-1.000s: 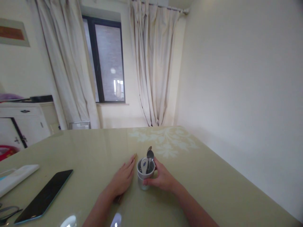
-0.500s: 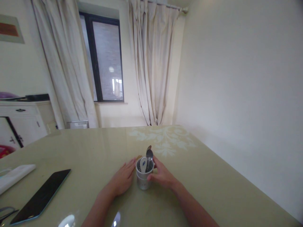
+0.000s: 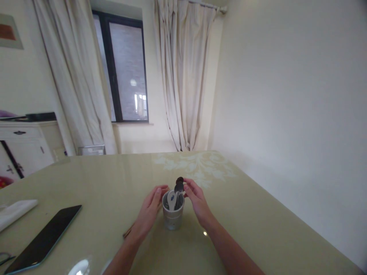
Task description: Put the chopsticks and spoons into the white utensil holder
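Note:
On the table stands an upright grey cup (image 3: 172,220), a white ceramic spoon (image 3: 171,199) with a blue mark inside it. Two dark metal spoons, the front metal spoon (image 3: 178,187) and the back metal spoon (image 3: 179,179), rise above its rim. My right hand (image 3: 197,198) is right of the cup, thumb and fingertips closed at the edge of the metal spoons. My left hand (image 3: 150,208) is at the cup's left side, fingers curled around thin brown chopsticks (image 3: 127,231). Their back ends show below my left wrist; the middle is hidden by the hand.
A black tablet (image 3: 47,236) lies on the left of the glossy table (image 3: 243,236), with a white flat object (image 3: 18,212) farther left. Part of a pair of scissors (image 3: 5,258) shows at the lower left edge. A wall (image 3: 301,133) borders the table's right side.
My left hand has risen from lying flat and now curls around the chopsticks. My right hand has moved from the cup's side up to the metal spoons, which have shifted slightly.

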A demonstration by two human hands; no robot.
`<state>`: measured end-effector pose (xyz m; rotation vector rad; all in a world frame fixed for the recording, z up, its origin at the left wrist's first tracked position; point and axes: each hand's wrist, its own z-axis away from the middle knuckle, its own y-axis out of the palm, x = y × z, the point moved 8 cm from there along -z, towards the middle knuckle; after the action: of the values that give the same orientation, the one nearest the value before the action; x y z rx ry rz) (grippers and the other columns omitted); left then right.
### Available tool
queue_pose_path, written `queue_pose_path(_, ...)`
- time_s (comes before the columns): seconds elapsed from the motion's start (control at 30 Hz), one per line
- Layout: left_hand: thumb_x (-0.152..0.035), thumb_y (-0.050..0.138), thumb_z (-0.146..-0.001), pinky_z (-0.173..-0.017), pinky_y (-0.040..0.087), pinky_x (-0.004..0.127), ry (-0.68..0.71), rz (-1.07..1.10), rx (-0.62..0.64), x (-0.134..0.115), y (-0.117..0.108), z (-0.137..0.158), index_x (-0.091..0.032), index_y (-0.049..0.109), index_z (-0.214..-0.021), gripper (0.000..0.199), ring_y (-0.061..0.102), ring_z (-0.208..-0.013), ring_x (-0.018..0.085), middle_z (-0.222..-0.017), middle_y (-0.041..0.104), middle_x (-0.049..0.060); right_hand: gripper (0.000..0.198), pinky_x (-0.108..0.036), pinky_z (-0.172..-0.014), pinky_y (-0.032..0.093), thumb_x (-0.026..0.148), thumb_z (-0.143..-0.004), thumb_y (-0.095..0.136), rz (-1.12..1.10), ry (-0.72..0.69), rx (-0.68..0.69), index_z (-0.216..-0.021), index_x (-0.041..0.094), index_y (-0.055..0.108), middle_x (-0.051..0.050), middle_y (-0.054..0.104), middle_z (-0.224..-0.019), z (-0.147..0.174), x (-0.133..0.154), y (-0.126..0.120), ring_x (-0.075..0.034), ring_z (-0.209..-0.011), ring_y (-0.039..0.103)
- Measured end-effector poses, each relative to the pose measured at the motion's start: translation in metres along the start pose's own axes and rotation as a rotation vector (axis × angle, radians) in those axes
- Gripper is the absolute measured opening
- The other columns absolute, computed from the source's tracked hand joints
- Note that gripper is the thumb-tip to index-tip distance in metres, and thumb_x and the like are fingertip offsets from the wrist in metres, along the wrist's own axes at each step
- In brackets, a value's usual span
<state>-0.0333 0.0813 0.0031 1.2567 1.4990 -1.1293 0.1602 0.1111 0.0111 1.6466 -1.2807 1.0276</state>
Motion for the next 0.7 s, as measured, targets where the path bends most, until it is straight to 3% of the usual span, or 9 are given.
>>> queue_pose_path(0.07,-0.068,0.06,-0.094,-0.111,0.054,0.042,-0.06,0.13,0.054,-0.001,0.015,0.008,-0.02,0.073,-0.121,0.057,0.072,-0.122,0.028,-0.126,0.079,0.012,0.046,-0.034,-0.08,0.053,0.063,-0.089,0.077,-0.025,-0.009,0.0,-0.111,0.022,0.077,-0.005,0.077,-0.098,-0.001,0.002,0.001,-0.023,-0.091,0.069)
queue_pose_path(0.17,-0.064,0.071,-0.087,-0.107,0.054,0.038,-0.085,0.153,0.078,-0.003,0.028,0.015,-0.02,0.075,-0.114,0.052,0.072,-0.117,0.027,-0.125,0.079,0.01,0.04,-0.032,-0.077,0.053,0.057,-0.083,0.085,-0.065,-0.005,-0.014,-0.096,0.021,0.078,-0.003,0.076,-0.086,-0.001,0.005,0.0,-0.021,-0.082,0.067)
queue_pose_path(0.43,-0.065,0.069,-0.088,-0.106,0.054,0.038,-0.163,0.23,0.083,0.014,0.039,0.02,-0.02,0.078,-0.116,0.054,0.071,-0.118,0.029,-0.123,0.079,0.009,0.033,-0.027,-0.063,0.045,0.046,-0.072,0.096,-0.143,-0.015,-0.094,-0.075,0.021,0.075,0.002,0.068,-0.068,0.002,0.017,-0.009,-0.015,-0.064,0.057)
queue_pose_path(0.6,-0.066,0.068,-0.091,-0.107,0.052,0.039,-0.168,0.273,0.135,0.022,0.047,0.022,-0.021,0.077,-0.122,0.055,0.072,-0.115,0.028,-0.123,0.08,0.008,0.037,-0.027,-0.059,0.044,0.053,-0.075,0.094,-0.218,-0.056,-0.141,-0.076,0.02,0.077,0.001,0.068,-0.065,0.002,0.025,-0.017,-0.013,-0.06,0.055)
queue_pose_path(0.7,-0.069,0.074,-0.085,-0.114,0.048,0.044,-0.201,0.296,0.105,0.028,0.047,0.022,-0.02,0.077,-0.121,0.061,0.069,-0.125,0.032,-0.127,0.078,0.011,0.034,-0.025,-0.063,0.049,0.051,-0.078,0.093,-0.248,-0.073,-0.144,-0.08,0.019,0.08,-0.001,0.073,-0.071,0.002,0.03,-0.018,-0.013,-0.063,0.059)
